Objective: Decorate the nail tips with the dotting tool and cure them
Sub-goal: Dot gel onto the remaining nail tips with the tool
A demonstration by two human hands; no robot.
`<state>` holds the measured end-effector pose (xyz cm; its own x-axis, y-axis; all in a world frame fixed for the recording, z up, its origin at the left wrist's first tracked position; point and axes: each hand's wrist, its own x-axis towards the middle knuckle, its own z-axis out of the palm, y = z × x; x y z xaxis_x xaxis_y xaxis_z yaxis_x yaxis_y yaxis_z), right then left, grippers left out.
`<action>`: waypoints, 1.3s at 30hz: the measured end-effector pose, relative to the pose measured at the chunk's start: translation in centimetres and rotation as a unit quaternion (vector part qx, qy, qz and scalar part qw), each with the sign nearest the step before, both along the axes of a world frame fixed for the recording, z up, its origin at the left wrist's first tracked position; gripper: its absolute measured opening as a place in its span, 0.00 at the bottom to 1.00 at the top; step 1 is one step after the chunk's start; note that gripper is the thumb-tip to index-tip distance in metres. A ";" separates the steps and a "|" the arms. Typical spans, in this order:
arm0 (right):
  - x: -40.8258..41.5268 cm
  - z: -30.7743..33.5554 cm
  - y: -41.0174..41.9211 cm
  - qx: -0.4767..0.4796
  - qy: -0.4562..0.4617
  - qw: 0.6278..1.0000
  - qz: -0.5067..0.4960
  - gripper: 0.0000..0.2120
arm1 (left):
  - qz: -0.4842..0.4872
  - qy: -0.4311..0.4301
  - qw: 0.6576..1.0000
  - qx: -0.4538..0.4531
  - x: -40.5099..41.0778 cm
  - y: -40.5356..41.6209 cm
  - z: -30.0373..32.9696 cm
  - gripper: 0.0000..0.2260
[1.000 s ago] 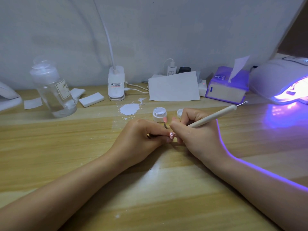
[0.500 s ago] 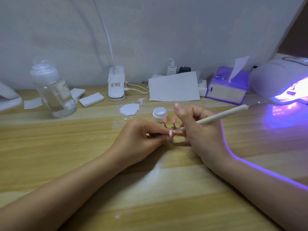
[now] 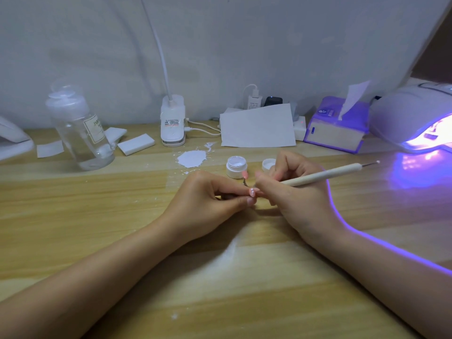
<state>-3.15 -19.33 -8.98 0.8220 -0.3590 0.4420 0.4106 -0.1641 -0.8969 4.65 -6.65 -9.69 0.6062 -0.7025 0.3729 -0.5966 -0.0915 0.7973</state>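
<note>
Nail tips sit at the middle of the head view: we pinch one pink, speckled nail tip [image 3: 252, 191] in the grip of our left hand [image 3: 210, 204], fingers curled round its small stand, low over the wooden tabletop [image 3: 97, 216]. A second pink nail tip [image 3: 244, 174] stands upright on a thin metal stem just behind our left fingertips. Our right hand [image 3: 291, 192] has its grip clamped on the dotting tool [image 3: 325, 174], a pale stick that slants up to the right, its thin metal end with a tiny ball pointing toward the lamp. The working end is hidden between our fingers, so we cannot tell whether it touches the held tip.

Just behind the hands stands a small open white jar [image 3: 235, 166], with its white lid [image 3: 268, 164] beside it, partly behind our right fingers. A patch of white powder [image 3: 192, 159] lies spilled to the left of the jar. At the far right the curing lamp [image 3: 413, 118] glows violet and throws purple light across the wood and along our right forearm. Along the wall we see a purple tissue box [image 3: 336, 128], a sheet of white paper [image 3: 256, 126], a white clip lamp base [image 3: 172, 123] and a clear bottle [image 3: 78, 126].
</note>
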 end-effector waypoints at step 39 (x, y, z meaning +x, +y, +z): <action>0.4 -0.4 0.0 -0.016 0.003 1.000 0.009 0.21 | -0.008 -0.013 1.000 0.006 0.1 0.0 0.0 0.09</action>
